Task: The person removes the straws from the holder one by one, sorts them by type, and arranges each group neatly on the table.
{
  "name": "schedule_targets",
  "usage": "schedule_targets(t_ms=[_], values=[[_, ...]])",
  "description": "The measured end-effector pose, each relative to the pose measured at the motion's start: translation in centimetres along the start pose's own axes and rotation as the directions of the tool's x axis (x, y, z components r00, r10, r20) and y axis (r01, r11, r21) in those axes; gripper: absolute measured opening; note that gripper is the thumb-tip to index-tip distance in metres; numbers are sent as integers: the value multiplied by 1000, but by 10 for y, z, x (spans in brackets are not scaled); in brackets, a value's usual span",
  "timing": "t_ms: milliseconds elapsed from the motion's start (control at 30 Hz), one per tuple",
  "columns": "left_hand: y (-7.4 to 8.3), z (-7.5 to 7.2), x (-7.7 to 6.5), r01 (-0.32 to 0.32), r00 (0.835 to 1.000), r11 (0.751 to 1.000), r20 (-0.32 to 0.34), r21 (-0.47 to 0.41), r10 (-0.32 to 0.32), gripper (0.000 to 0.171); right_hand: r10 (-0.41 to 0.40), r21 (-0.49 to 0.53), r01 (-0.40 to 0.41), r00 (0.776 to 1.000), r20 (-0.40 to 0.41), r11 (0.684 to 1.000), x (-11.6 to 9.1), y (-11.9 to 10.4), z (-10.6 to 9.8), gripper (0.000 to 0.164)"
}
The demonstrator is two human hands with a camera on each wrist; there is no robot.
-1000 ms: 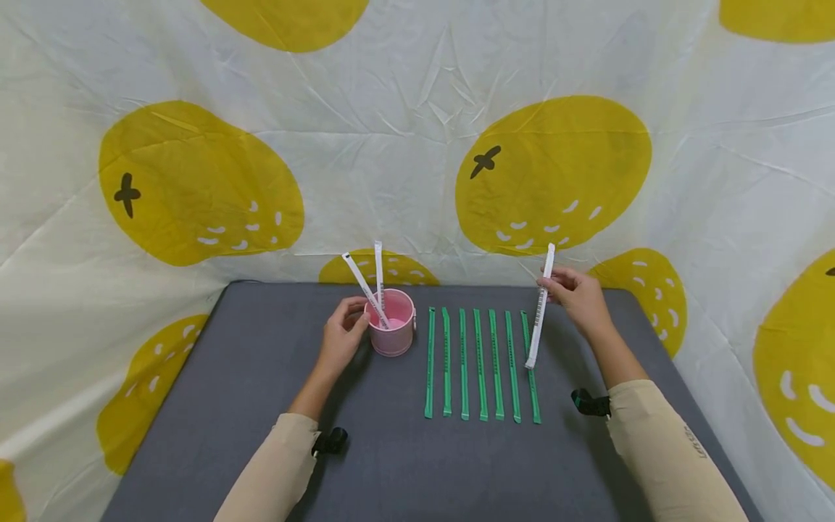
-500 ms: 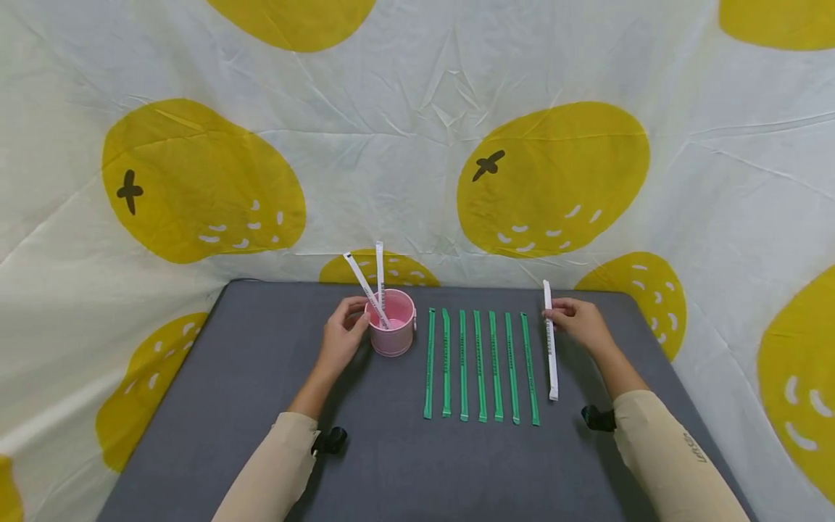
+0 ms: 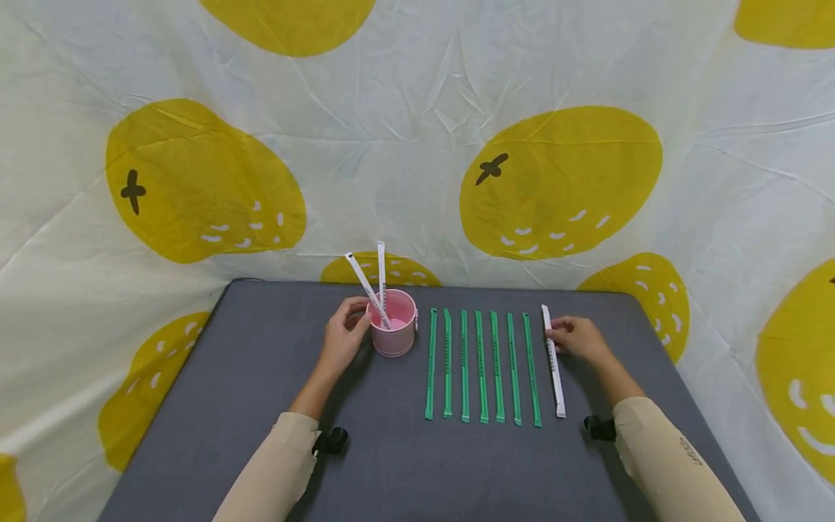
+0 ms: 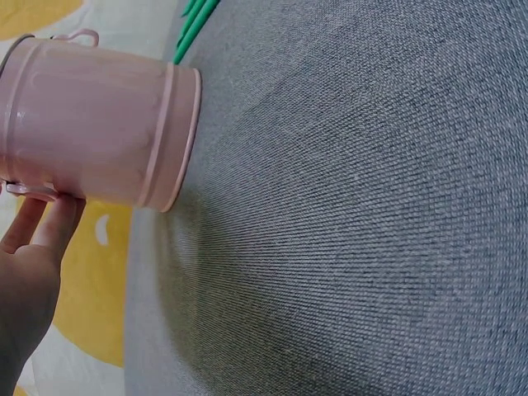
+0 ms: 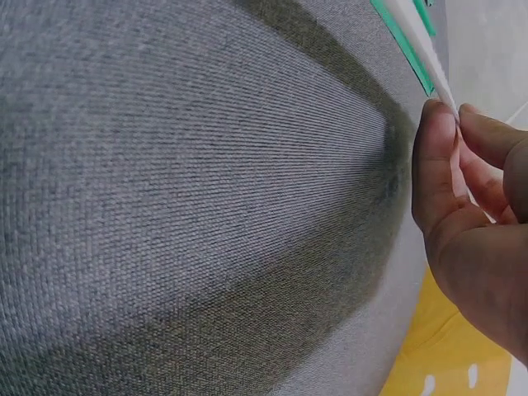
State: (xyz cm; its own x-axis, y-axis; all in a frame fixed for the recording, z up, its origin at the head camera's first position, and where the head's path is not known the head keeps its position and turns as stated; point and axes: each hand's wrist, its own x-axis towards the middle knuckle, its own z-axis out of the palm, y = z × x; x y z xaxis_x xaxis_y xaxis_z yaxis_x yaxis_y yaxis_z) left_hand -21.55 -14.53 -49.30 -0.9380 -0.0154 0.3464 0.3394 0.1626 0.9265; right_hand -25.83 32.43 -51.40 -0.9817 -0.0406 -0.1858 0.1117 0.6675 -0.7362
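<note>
Is a dark grey table point(image 3: 196, 377), flat, finely ribbed up close, with rounded far corners. Bears a pink pail point(image 3: 396, 342), upright in the far half. Bears seven green sticks point(image 3: 481, 366) to the right of the pail, lying side by side in a row, nearly parallel, with narrow gaps between. Shows a white stick point(image 3: 554, 371) just right of the row, contact with the surface unclear.

White stick point(image 5: 419, 41) cut off in right wrist view, pink bucket point(image 4: 91, 124) in left wrist view.
</note>
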Motion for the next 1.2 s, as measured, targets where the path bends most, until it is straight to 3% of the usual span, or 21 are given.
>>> schedule_targets(t_ms=[233,667,1200], values=[[0,0,0,3,1000,1000,4,-6,-3,32,82,10,-82,996,17,997,-3,-2,2,36],[0,1,0,7,1000,1000,0,-7,-7,31,127,-10,-127,992,-19,992,0,4,10,30],[-2,2,0,-14,1000,1000,-5,-15,14,32,103,-161,-112,993,-67,981,-7,-3,14,27]])
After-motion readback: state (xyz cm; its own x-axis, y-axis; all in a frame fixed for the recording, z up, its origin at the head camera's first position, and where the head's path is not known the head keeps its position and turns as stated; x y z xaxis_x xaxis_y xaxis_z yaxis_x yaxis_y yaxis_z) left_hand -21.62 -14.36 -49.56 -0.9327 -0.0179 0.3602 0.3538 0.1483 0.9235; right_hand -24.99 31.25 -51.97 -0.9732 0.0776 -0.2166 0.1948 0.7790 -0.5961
